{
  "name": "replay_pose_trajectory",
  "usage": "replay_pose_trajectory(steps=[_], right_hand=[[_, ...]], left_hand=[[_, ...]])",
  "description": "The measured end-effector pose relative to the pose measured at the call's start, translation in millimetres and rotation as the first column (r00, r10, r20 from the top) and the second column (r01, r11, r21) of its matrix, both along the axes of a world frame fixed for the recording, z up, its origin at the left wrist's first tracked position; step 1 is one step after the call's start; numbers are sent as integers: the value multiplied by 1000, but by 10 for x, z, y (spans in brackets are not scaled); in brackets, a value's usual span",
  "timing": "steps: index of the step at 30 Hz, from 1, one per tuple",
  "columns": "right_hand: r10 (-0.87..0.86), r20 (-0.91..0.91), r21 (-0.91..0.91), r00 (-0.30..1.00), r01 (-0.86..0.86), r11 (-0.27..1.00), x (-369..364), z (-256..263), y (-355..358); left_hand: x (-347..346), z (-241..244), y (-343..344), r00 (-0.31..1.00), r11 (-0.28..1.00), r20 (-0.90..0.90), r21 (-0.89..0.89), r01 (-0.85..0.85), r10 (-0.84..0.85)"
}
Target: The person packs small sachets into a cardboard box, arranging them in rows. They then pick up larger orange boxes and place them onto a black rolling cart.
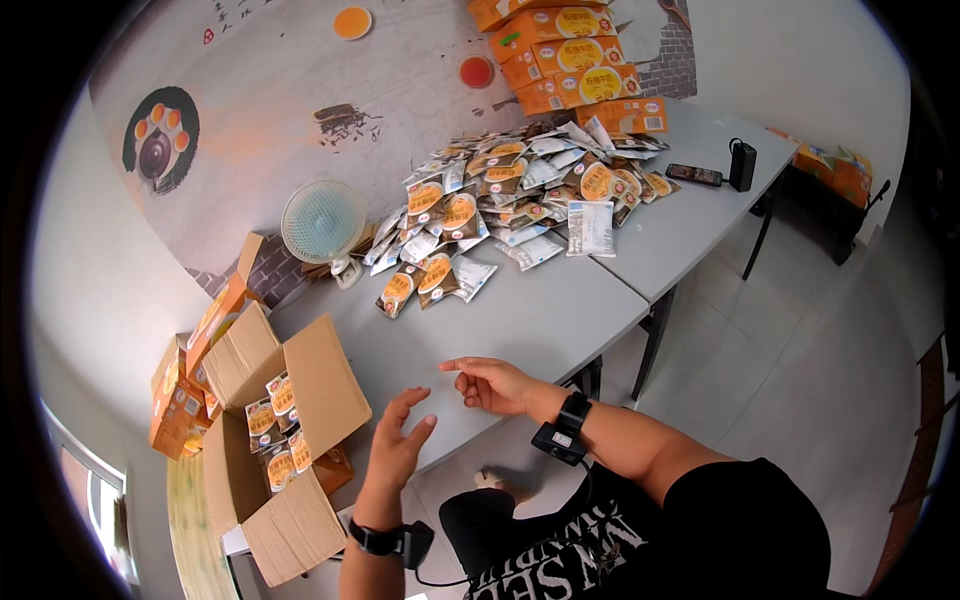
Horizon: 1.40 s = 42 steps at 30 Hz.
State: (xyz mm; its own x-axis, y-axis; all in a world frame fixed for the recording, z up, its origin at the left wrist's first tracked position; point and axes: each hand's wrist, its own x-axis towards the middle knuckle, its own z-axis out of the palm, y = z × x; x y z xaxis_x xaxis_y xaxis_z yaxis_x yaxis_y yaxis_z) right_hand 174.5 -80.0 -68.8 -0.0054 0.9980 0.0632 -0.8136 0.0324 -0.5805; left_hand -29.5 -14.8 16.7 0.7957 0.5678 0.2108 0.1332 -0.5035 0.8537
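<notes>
My left hand (397, 439) is raised by the front edge of the grey table (517, 315), thumb and fingers apart, nothing in it. To its left stands an open cardboard box (322, 382) with several brown-and-orange sachets (281, 466) inside. My right hand (491, 385) hovers over the table edge with its index finger stretched out and the other fingers loosely curled; it also holds nothing. Beyond both hands a large heap of sachets (502, 172) lies on the table, some showing white printed backs. Closest to me in the heap are a few loose sachets (437, 279).
A small fan (322, 223) stands left of the heap. Orange cartons (589, 56) are stacked at the back, and more orange cartons (176, 397) stand beyond the cardboard box. A phone (694, 175) and a black upright device (742, 163) rest on the right-hand table.
</notes>
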Motion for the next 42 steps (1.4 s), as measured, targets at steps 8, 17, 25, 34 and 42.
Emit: replay_pose_trajectory(steps=[8, 17, 25, 34, 42], right_hand=[[-247, 55, -155, 968, 252, 955, 348, -56, 125], [-462, 829, 409, -316, 906, 114, 2408, 48, 80], [166, 984, 54, -70, 994, 95, 2319, 422, -11], [304, 933, 161, -192, 979, 123, 2400, 244, -56], [-350, 926, -79, 140, 980, 181, 2460, 356, -257]], left_hand=[[240, -891, 392, 944, 957, 173, -126, -261, 280], [408, -1038, 369, 891, 934, 361, -320, -158, 274], [241, -1030, 353, 893, 932, 330, -294, -210, 306], [265, -990, 336, 903, 935, 310, -284, -210, 297], [249, -988, 314, 901, 940, 320, -267, -210, 292]])
